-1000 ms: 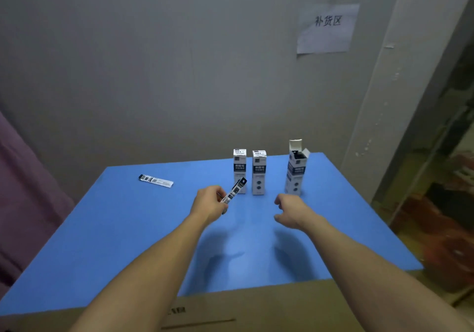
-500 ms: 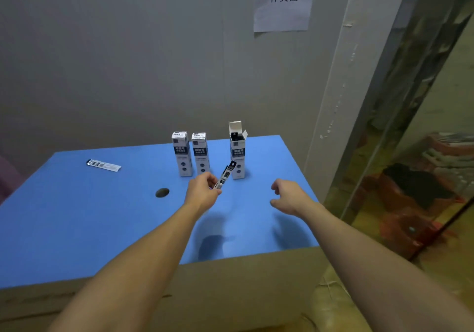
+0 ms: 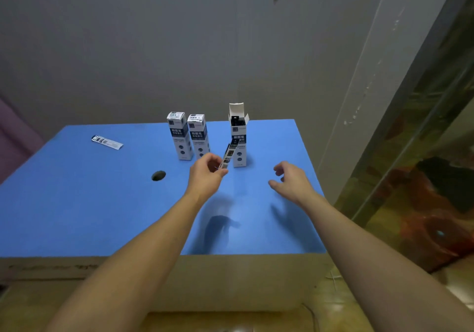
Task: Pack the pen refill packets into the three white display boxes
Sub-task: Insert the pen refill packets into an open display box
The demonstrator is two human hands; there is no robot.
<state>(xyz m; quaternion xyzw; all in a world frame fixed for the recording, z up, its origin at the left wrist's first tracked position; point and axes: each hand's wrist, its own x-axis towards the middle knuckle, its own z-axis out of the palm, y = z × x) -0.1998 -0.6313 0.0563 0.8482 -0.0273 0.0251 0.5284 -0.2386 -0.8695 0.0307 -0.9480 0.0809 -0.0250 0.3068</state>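
- Blue table (image 3: 77, 203) carried three white display boxes; the open box (image 3: 238, 136) stood at 3 o'clock of two closed boxes (image 3: 188, 135).
- Left hand (image 3: 205, 176) pinched a refill packet (image 3: 229, 153), tilted just before the open box.
- Right hand (image 3: 292, 181) hovered, fingers (image 3: 279, 170) loosely curled, holding nothing.
- Another packet (image 3: 107, 142) lay at 10 o'clock.

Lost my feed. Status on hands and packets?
Left hand pinches refill packet before open box. Right hand empty. Spare packet far left. Path unobstructed.
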